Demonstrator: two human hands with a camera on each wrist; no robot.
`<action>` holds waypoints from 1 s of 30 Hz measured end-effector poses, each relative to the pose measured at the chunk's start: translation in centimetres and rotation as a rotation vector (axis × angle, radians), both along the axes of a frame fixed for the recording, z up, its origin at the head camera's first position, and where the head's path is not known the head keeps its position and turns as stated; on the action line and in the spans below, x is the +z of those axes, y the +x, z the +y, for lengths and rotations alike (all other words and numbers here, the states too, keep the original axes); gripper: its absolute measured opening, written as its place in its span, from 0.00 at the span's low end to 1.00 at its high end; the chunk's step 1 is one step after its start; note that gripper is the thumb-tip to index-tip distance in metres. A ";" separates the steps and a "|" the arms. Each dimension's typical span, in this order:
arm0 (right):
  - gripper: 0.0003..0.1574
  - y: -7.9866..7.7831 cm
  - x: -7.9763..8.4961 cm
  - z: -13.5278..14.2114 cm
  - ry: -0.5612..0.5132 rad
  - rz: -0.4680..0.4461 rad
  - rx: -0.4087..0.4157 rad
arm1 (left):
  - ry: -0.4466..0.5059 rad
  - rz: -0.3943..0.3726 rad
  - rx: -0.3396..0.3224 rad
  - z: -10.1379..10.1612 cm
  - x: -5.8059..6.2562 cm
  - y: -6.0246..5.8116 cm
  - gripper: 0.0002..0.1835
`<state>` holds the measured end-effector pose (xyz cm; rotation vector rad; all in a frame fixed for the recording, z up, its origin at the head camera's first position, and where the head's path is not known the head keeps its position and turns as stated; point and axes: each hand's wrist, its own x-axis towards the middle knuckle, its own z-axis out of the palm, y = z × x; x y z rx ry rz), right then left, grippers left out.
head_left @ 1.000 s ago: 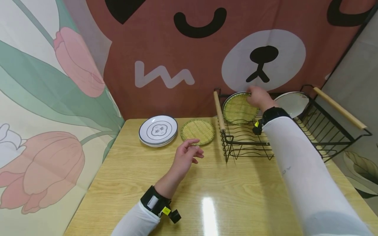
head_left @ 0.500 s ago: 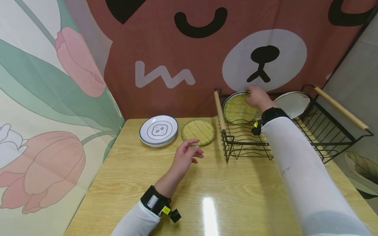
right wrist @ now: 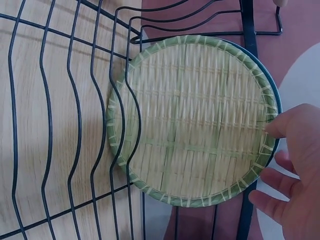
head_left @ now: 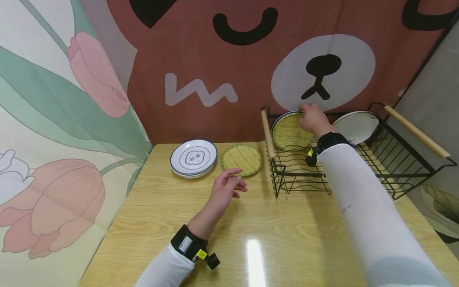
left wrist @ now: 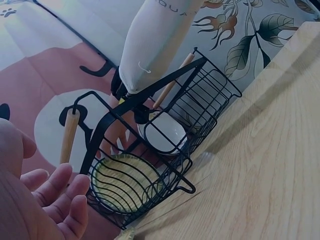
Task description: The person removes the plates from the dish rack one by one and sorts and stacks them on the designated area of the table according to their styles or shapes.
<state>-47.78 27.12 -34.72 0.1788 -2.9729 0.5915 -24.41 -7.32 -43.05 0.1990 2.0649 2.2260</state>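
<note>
Your right hand (head_left: 313, 120) pinched the upright woven mat (head_left: 291, 133) at its upper right rim; this stood at the far left of the wire rack (head_left: 305, 174), face toward you; your left hand (head_left: 225, 189), relaxed and holding nothing, hung farther off, near the flat mat (head_left: 242, 156).

White left sleeve (head_left: 165, 268), white right sleeve (head_left: 362, 203) with grey lettering (left wrist: 173, 7), and look, black wristbands (head_left: 178, 238), yellow tags (head_left: 202, 254), boxy black cameras (head_left: 213, 261)!

Stacked wht round dk-blue-rimmed plates (head_left: 194, 157) on lt-brown wood-grain bench (head_left: 294, 231); brown bear-print cloth (head_left: 193, 48) behind, pink tulip-print cloth (head_left: 50, 139) at L.
</note>
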 end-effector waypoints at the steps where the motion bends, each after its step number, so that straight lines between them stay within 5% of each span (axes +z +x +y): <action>1: 0.35 0.0 0.0 0.0 -0.003 0.001 0.003 | 0.000 0.000 0.001 0.0 0.0 0.0 0.17; 18: 0.31 0.4 0.2 -0.9 0.148 0.032 0.006 | 0.013 -0.018 0.010 -0.4 -0.1 -0.3 0.17; 30: 0.17 0.6 0.6 -1.0 0.146 0.091 0.036 | 0.015 -0.026 0.014 -0.5 -0.2 -0.4 0.17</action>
